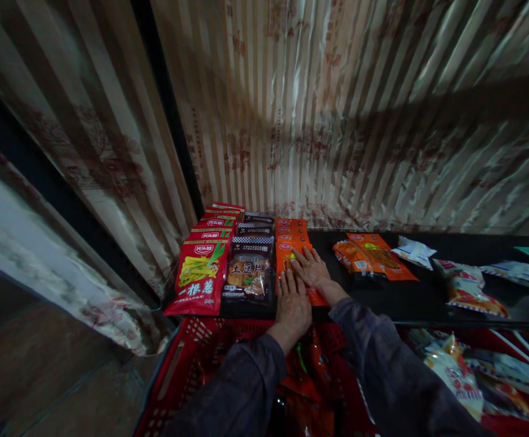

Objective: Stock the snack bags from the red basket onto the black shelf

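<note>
On a black shelf [328, 291], a row of overlapping orange snack packets [290, 230] runs back toward the curtain. My left hand [293, 306] lies flat on the front end of these packets, fingers stretched forward. Just beside and above it, my right hand [312, 268] also rests flat on them, fingers extended to the left. Both hands press down without gripping anything. To their left stand black potato-chip packets [249, 273] in an overlapping row. Red snack packets [203, 273] overlap the same way at the shelf's left end.
Right along the shelf lie loose orange packets [376, 255], a small white packet [414, 250] and a red-and-white bag [469, 288]. A red basket [173, 376] with packets sits below the front edge. Another heap of bags [455, 370] is lower right. A striped curtain [264, 109] hangs behind.
</note>
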A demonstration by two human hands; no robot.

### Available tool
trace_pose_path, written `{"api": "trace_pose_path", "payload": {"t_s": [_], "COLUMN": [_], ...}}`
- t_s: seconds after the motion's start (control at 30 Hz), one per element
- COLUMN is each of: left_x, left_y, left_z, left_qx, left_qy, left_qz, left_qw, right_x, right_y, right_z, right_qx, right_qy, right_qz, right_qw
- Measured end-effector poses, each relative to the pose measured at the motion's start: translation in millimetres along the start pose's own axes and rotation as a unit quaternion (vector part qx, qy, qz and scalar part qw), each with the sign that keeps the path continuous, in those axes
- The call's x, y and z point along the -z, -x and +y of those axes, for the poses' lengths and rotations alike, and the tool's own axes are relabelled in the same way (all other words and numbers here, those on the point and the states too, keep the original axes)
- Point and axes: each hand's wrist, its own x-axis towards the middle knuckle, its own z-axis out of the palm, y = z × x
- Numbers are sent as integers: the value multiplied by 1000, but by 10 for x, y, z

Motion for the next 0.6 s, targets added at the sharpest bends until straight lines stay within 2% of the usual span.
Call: {"api": "trace_pose_path", "payload": {"t_s": [0.1,0.33,0.4,0.5,0.6], "left_x": [-5,-47,-58,-58,-10], "left_y": [4,5,5,-12,-9], "left_z": [15,-7,-25,-71,-109], "left_qx": [2,-2,-1,-7,-44], "left_qy": [-7,-13,-17,-14,2], "left_qz": [-8,2,1,-1,29], "left_qw": [1000,1000,1000,1000,999], "right_x": [25,70,81,147,229], "right_y": [17,18,-4,18,240], "right_z": [-21,-25,-21,-79,-221], "right_qx": [-37,-37,-31,-13,47], "right_qy": [-25,-44,-55,-93,-190], "right_qz": [-45,-64,-52,52,212], "right_qw": [998,996,997,994,957]}}
